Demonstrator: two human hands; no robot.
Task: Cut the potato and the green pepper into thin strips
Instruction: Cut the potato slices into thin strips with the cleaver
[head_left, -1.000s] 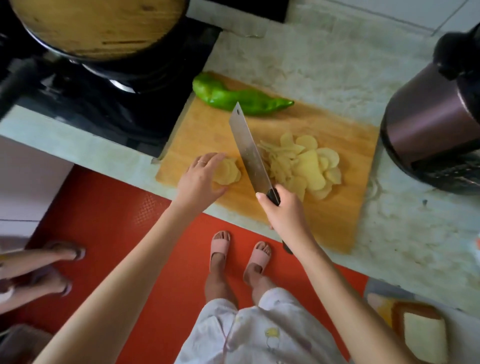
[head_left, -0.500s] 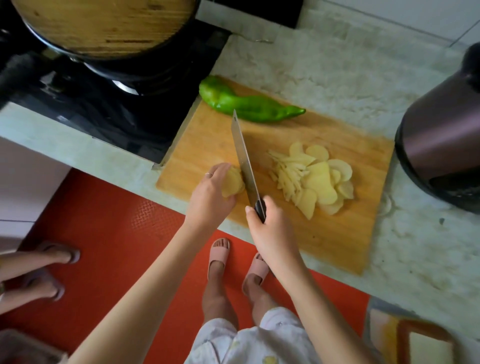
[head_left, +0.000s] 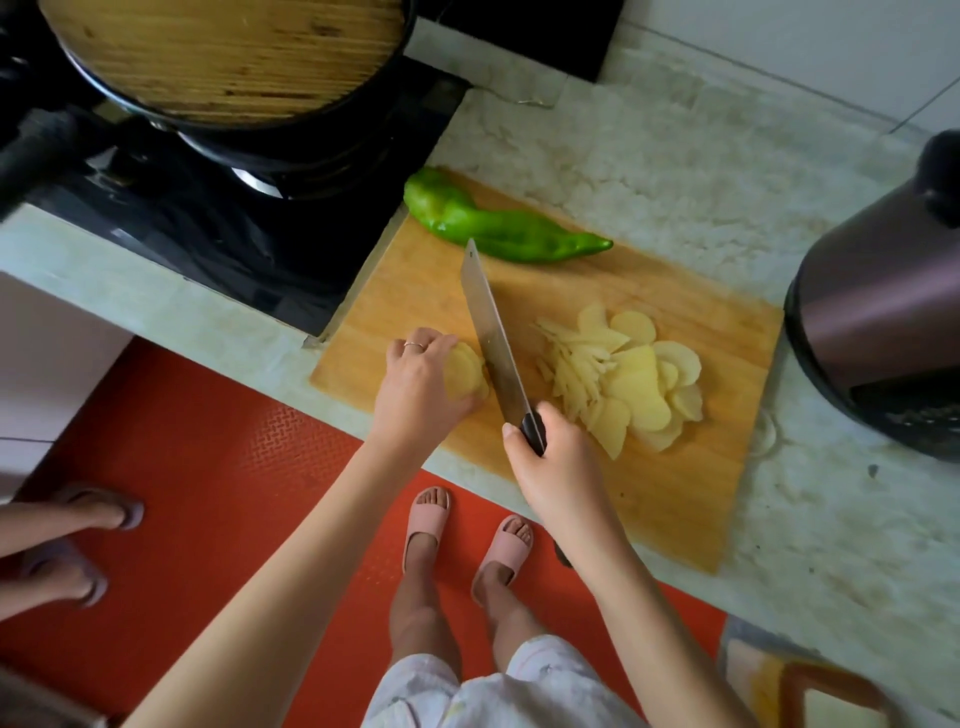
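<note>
**Cleaver set beside the potato stack**

You're at a pale, mottled stone counter (head_left: 675, 156), with a wooden cutting board (head_left: 675, 499) lying at an angle along its front edge. To your left sits a black stove (head_left: 208, 223) carrying a dark wok (head_left: 291, 150) under a wooden lid (head_left: 223, 52); to your right stands a purple-brown cooker (head_left: 872, 322). Below, there's a red floor mat (head_left: 234, 467).

Your left hand (head_left: 415, 384) curls over a stack of potato slices (head_left: 465, 376) near the board's front left. Your right hand (head_left: 550, 457) is wrapped tight round the handle of the cleaver (head_left: 491, 332), whose blade stands just right of that stack. A pile of cut potato (head_left: 623, 379), rounds and thin strips together, lies mid-board. The green pepper (head_left: 493, 226) rests whole at the far edge.

The cooker and wok run out of frame, your fingertips are hidden behind the stack, and another person's feet (head_left: 78, 519) show only partly at the left.
</note>
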